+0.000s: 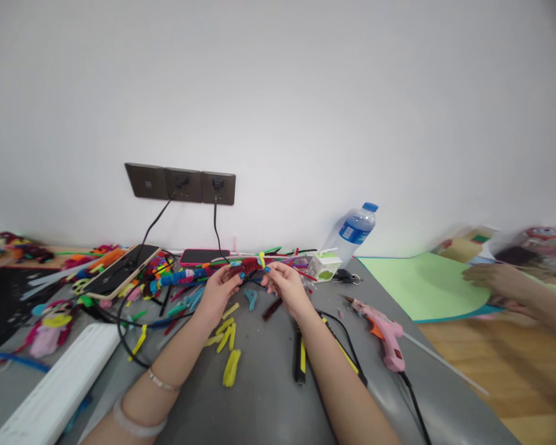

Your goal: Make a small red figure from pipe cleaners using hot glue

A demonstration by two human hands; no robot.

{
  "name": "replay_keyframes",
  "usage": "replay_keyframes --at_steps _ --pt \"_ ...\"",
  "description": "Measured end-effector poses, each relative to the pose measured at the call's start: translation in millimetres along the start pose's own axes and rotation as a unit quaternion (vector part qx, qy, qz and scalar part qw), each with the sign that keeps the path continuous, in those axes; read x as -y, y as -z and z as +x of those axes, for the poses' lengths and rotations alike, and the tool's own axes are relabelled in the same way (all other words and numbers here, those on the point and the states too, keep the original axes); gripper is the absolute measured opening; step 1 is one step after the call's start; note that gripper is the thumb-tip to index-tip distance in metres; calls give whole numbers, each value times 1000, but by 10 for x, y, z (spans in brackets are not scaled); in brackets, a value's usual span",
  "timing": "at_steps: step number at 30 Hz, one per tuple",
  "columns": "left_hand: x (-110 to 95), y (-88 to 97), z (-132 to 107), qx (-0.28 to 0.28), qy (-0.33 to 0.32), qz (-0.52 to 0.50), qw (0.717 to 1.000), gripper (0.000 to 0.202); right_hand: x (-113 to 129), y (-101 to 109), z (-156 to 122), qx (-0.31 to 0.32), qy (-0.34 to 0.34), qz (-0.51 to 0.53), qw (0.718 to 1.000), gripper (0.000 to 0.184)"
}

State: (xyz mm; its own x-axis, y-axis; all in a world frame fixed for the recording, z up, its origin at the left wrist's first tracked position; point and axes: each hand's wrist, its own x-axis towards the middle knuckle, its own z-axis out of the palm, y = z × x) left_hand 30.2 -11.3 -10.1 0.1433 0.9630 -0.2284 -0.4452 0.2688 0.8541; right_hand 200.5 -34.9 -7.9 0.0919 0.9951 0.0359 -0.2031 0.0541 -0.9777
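Note:
My left hand (pixel 221 287) pinches one end of a dark red fuzzy pipe-cleaner piece (pixel 248 267), held over the back of the grey table. At its right end a short yellow pipe cleaner (pixel 262 259) stands up. My right hand (pixel 285 284) is closed there, fingertips against the red piece beside the yellow bit; the exact grip is partly hidden. Below my hands lie several folded yellow pipe-cleaner pieces (pixel 231 369), a light blue piece (pixel 251 300) and a dark brown strip (pixel 272 309). A yellow-and-black cutter (pixel 300 358) lies beside my right forearm.
A pink glue gun (pixel 389 340) with its cord lies right, near a bottle (pixel 358 228) and a small drink carton (pixel 325 267). A phone (pixel 120 272), cables and a white power strip (pixel 65 383) occupy the left. Another person's hand (pixel 491 278) touches green paper (pixel 417 284).

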Motion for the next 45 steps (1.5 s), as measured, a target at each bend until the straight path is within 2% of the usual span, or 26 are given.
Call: replay_keyframes --at_steps 6,11,31,45 --pt "-13 9 -5 -1 -1 12 1000 42 18 25 3 18 -3 -36 999 40" --pt "-20 12 -5 9 -3 9 1000 44 18 41 -3 27 -6 -42 999 39" --pt "0 46 21 0 2 34 999 42 39 52 -9 37 -12 -49 998 29" --pt "-18 21 1 3 4 26 1000 44 59 48 -11 37 5 -60 997 30"
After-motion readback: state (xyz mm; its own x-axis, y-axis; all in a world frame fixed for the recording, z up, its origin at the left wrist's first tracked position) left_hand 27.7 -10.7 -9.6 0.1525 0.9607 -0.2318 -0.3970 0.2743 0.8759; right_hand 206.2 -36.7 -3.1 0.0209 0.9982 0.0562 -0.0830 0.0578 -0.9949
